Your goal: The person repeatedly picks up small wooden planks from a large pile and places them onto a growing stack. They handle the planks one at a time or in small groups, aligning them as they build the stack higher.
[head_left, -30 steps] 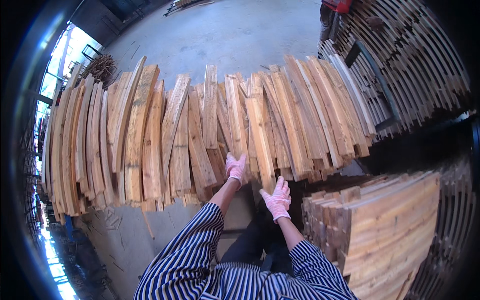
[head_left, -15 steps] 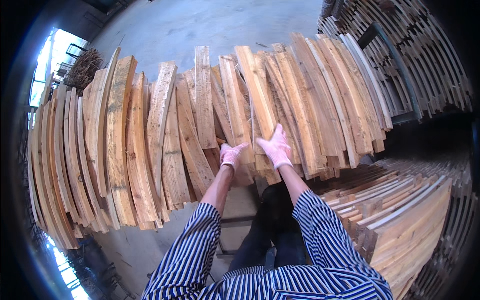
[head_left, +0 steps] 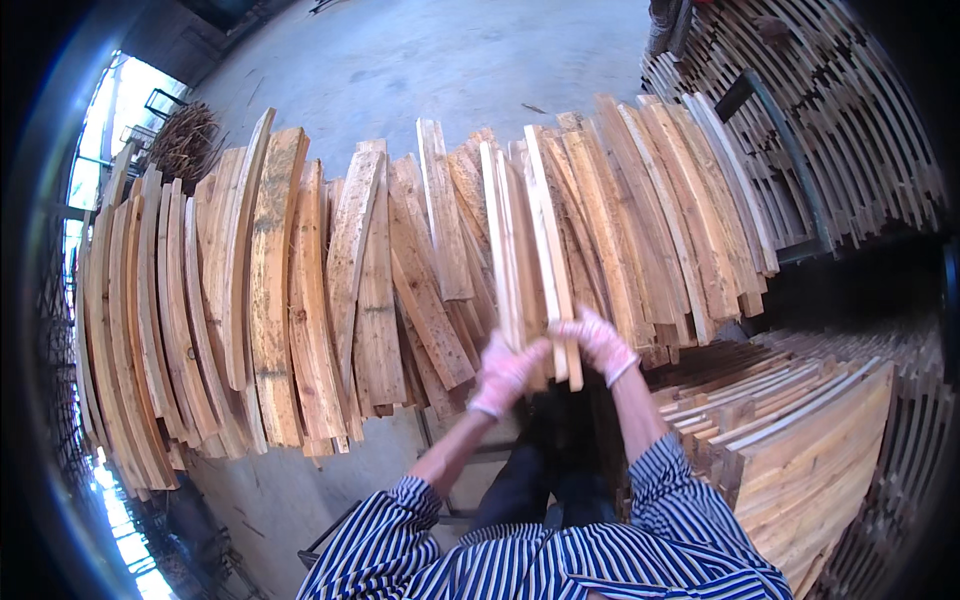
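Side-by-side planks [head_left: 275, 300] hide their support above a grey floor [head_left: 400, 60] bearing a dark scrap [head_left: 533, 107].

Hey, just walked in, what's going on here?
A person in a striped top is at a wide row of wooden boards laid side by side. The gloved left hand appears closed on the near end of a narrow board, and the gloved right hand on a second board beside it. A stack of boards sits at lower right.
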A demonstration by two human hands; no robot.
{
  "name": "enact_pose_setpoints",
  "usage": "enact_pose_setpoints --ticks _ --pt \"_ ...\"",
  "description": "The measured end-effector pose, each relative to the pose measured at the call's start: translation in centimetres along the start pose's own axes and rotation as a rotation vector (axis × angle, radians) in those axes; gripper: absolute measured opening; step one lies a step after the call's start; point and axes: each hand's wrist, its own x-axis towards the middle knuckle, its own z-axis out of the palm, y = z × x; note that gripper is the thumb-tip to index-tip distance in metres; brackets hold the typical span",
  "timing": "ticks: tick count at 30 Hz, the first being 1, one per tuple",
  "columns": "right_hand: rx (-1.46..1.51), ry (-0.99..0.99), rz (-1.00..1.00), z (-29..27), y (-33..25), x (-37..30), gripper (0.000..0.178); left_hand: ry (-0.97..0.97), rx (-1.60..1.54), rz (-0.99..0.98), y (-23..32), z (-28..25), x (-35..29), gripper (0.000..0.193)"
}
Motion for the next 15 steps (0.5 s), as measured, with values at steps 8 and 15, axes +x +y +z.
enact_pose_setpoints --ticks 8,15 --pt "0.765 -0.186 0.209 -1.3 9.4 -6.5 0.079 -0.566 0.649 0.113 2.3 -2.1 4.1 0.066" --pt "0.864 -0.181 0.226 -0.3 9.4 -6.8 0.085 0.077 1.159 0.006 2.4 2.7 20.6 0.089"
